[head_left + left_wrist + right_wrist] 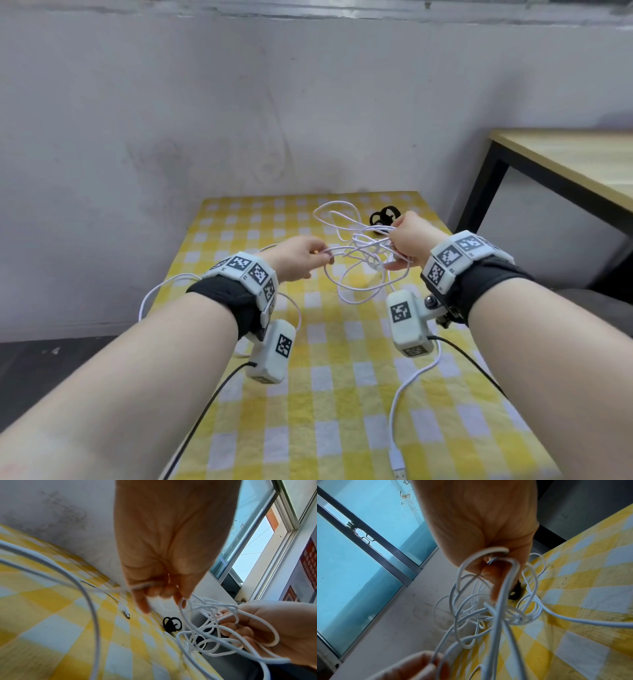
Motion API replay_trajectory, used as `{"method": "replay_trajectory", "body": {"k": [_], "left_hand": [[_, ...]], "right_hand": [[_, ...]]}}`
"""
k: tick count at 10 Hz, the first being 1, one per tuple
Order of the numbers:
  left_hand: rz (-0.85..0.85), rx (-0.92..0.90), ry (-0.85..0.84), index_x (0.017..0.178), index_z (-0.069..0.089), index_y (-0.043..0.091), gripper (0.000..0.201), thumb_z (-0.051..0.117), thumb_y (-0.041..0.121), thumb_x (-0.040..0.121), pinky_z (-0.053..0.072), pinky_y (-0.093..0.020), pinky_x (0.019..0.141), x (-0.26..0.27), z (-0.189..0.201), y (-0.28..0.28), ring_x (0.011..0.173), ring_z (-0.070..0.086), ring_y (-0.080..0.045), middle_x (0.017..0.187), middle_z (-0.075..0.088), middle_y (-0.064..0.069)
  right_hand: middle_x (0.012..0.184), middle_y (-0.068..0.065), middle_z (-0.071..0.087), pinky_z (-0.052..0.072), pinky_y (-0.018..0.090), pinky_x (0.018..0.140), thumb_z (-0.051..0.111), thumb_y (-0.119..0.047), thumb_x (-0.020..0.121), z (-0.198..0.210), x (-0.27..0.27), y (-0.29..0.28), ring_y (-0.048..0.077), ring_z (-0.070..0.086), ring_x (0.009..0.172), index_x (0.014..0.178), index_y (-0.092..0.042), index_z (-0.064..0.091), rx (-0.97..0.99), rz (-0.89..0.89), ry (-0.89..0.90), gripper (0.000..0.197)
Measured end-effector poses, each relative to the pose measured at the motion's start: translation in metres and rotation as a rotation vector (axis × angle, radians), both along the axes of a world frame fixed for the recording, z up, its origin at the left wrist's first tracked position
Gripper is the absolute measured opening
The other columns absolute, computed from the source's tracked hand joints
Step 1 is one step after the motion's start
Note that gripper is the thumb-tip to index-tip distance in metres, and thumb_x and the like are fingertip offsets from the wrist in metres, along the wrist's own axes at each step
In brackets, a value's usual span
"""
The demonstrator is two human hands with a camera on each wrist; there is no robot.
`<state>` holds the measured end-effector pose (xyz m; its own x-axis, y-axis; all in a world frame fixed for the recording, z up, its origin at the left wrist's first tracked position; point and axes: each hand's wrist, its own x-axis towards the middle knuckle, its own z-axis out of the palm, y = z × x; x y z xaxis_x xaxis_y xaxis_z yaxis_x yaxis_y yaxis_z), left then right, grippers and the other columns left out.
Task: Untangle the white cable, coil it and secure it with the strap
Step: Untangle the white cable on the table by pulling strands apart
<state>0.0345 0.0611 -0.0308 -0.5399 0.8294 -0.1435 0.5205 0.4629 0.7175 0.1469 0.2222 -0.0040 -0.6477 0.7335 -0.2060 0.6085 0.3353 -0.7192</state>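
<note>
Nearest you, at the near right of the checked tablecloth (pixel 342 428), one USB plug (pixel 397 460) of the white cable (pixel 359 270) lies loose on the cloth, its lead running up toward your right hand (pixel 409 240). The other plug (pixel 126 613) shows in the left wrist view, lying free on the cloth beyond your left hand (pixel 298 257).

You are in the untangling step. Your right hand is clenched around the knotted bundle, with several loops gathered in its curled fingers (pixel 240 631), and holds it raised above the far half of the table. Your left hand pinches a single strand between thumb and fingertips, just left of the bundle, and that strand runs across into the knot. Slack trails off the left edge of the table and loops back under your left wrist.

Nothing is coiled yet, and the black strap (pixel 385 214) lies untouched on the cloth at the far right, just beyond your right hand.

Judging from the snarl, your next move calls for a looser hold on the right so the loops can open, while you follow the pinched strand toward a free end instead of pulling it taut; a hard tug would likely tighten the knot. Since both plugs lie free, you could feed one back through the loops.
</note>
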Motion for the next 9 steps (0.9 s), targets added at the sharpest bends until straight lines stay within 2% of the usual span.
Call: {"method": "replay_trajectory", "body": {"k": [1,2,3,4,5,6,7,8,9], "left_hand": [[0.121,0.138,0.09,0.092,0.064,0.013,0.018,0.047,0.015,0.096,0.027,-0.011,0.039,-0.004,0.011,-0.003,0.05,0.035,-0.011,0.065,0.044,-0.001],[0.228,0.218,0.12,0.09,0.065,0.017,0.015,0.051,0.014,0.094,0.025,-0.012,0.036,-0.018,0.023,-0.013,0.044,0.034,-0.006,0.059,0.041,0.002],[0.314,0.277,0.131,0.092,0.067,0.015,0.008,0.062,0.021,0.089,0.033,-0.008,0.045,-0.026,0.031,-0.022,0.059,0.044,-0.007,0.066,0.051,0.005],[0.278,0.311,0.094,0.087,0.066,0.016,0.007,0.066,0.024,0.086,0.035,-0.006,0.048,-0.02,0.039,-0.022,0.063,0.047,-0.004,0.068,0.055,0.009],[0.222,0.315,0.106,0.086,0.067,0.017,0.008,0.064,0.023,0.088,0.032,-0.004,0.044,-0.012,0.046,-0.015,0.062,0.046,-0.004,0.068,0.056,0.01],[0.2,0.37,0.086,0.089,0.067,0.012,0.01,0.062,0.02,0.09,0.029,-0.005,0.04,-0.006,0.054,-0.01,0.046,0.045,0.004,0.065,0.053,0.008],[0.172,0.437,0.062,0.084,0.066,0.012,0.011,0.06,0.018,0.091,0.032,-0.005,0.047,-0.001,0.065,-0.009,0.048,0.045,0.005,0.066,0.055,0.005],[0.207,0.556,-0.001,0.073,0.062,0.018,0.019,0.059,0.017,0.092,0.036,-0.01,0.056,-0.001,0.077,-0.012,0.057,0.047,0.003,0.067,0.06,0.007],[0.334,0.608,0.033,0.067,0.06,0.02,0.025,0.06,0.017,0.091,0.029,-0.007,0.041,-0.011,0.085,-0.021,0.039,0.04,0.004,0.045,0.053,0.017]], "right_hand": [[0.105,0.015,0.045,0.054,0.036,0.064,0.038,0.002,0.093,0.007,0.003,0.002,0.023,0.051,0.064,0.128,-0.002,0.037,-0.027,-0.19,0.065,0.036],[0.095,0.011,0.044,0.058,0.041,0.073,0.036,-0.002,0.093,0.012,0.011,0.009,0.026,0.054,0.068,0.123,-0.008,0.043,0.1,-0.234,-0.017,0.031],[0.097,0.01,0.059,0.051,0.022,0.058,0.043,-0.005,0.095,0.018,0.018,0.013,0.026,0.057,0.068,0.096,0.0,0.055,0.211,-0.207,-0.142,0.013],[0.123,0.017,0.058,0.046,0.032,0.077,0.046,-0.009,0.09,0.023,0.017,0.012,0.033,0.058,0.108,0.104,-0.001,0.058,0.346,-0.156,-0.292,0.021],[0.123,0.012,0.058,0.043,0.035,0.097,0.057,-0.023,0.082,0.028,0.007,0.003,0.032,0.053,0.115,0.117,-0.018,0.06,0.424,-0.078,-0.026,0.035],[0.097,0.0,0.068,0.046,0.02,0.075,0.065,-0.017,0.08,0.04,-0.002,-0.029,0.014,0.061,0.09,0.1,-0.023,0.067,0.208,0.289,0.263,0.02],[0.09,0.002,0.07,0.048,0.019,0.07,0.067,-0.012,0.078,0.043,-0.011,-0.056,0.011,0.062,0.078,0.097,-0.023,0.063,0.09,0.568,0.16,0.022],[0.069,-0.002,0.067,0.048,0.021,0.066,0.059,-0.016,0.085,0.036,-0.015,-0.058,0.008,0.062,0.066,0.086,-0.02,0.063,0.254,0.519,0.118,0.006],[0.068,-0.002,0.067,0.045,0.02,0.062,0.052,-0.016,0.088,0.037,-0.011,-0.045,0.015,0.062,0.074,0.081,-0.015,0.068,0.445,0.412,0.031,0.017]]}}
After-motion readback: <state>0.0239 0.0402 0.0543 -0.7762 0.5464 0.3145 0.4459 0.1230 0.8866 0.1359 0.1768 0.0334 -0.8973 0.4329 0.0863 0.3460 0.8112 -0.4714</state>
